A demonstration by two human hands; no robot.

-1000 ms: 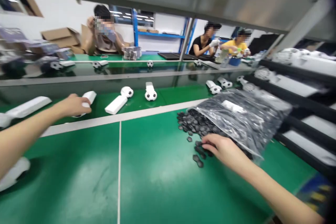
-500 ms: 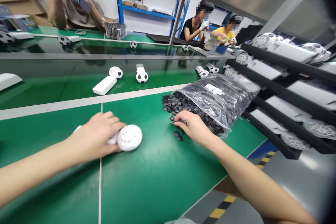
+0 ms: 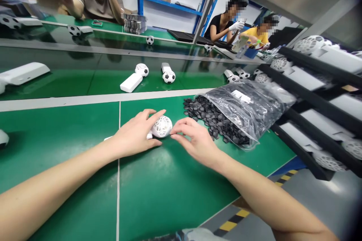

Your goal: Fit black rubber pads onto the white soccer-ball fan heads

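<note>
My left hand (image 3: 135, 135) curls over a white handheld fan lying on the green bench, thumb and fingers at either side of its round openwork head (image 3: 162, 126). Most of the fan's handle is hidden beneath my palm. Close against the right side of that head, my right hand (image 3: 194, 139) pinches a small dark piece, mostly covered by the fingertips; it resembles the black pieces nearby. Those loose black pieces (image 3: 209, 115) spill from the mouth of a clear plastic bag (image 3: 249, 101), just beyond my right hand.
Fans with black-and-white football heads (image 3: 169, 77) lie on the dark green belt (image 3: 98, 79) beyond the bench. At right, black trays (image 3: 308, 158) stacked with white fan parts overhang the bench edge. Several people sit across the line, one wearing white gloves (image 3: 236, 26).
My right hand has come left from the black pieces to the fan head. My left hand has shifted the fan rightward, and its openwork pattern now shows. The camera view has shifted too.
</note>
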